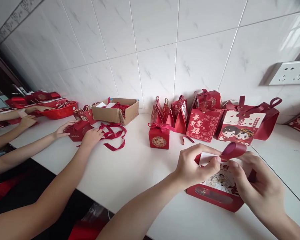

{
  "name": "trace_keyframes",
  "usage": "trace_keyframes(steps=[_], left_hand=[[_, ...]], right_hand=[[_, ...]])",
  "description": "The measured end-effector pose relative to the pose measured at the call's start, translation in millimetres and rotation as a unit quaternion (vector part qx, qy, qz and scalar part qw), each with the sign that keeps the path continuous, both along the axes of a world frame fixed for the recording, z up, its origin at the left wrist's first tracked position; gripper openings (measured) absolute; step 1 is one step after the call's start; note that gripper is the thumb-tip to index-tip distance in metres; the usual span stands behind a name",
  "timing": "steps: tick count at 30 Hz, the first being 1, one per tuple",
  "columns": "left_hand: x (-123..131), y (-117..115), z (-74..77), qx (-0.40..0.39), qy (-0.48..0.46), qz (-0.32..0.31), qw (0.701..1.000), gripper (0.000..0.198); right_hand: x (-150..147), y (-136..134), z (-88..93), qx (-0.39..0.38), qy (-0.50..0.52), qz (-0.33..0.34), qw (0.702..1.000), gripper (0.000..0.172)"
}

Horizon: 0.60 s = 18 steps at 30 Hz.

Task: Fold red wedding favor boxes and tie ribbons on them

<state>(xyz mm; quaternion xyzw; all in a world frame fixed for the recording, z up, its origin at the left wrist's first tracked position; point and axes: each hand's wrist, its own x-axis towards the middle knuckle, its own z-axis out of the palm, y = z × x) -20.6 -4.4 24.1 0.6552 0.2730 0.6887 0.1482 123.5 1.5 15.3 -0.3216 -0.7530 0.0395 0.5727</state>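
A red and white gift box (215, 196) with an oval clear window and a printed couple stands tilted before me at the right of the table. My left hand (196, 166) pinches its top edge near the base of the dark red ribbon loop (233, 150). Around the opposite top corner my right hand (261, 181) is closed, its thumb pressing the front by the loop. Fingers at the back of the box are hidden. Just beyond my left hand sits a small red box (159, 138) tied with a bow.
Along the tiled wall stand several red gift bags (203, 125). A cardboard box (107, 115) holds ribbons, with loose red ribbon (115, 133) beside it. Other people's hands (91, 138) work on a red box (79, 131) at left, near a red basin (58, 112). A power strip (290, 73) is on the wall.
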Motion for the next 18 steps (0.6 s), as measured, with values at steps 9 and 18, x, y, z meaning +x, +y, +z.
trace_keyframes(steps=[9, 18], left_hand=[[-1.3, 1.2, -0.6, 0.003, 0.011, 0.012, 1.000, 0.005], [-3.4, 1.3, -0.8, 0.014, 0.030, 0.018, 0.999, 0.004]], right_hand=[[-1.5, 0.1, 4.3, 0.018, -0.007, 0.009, 1.000, 0.008], [-1.6, 2.4, 0.5, 0.006, 0.005, 0.024, 1.000, 0.007]])
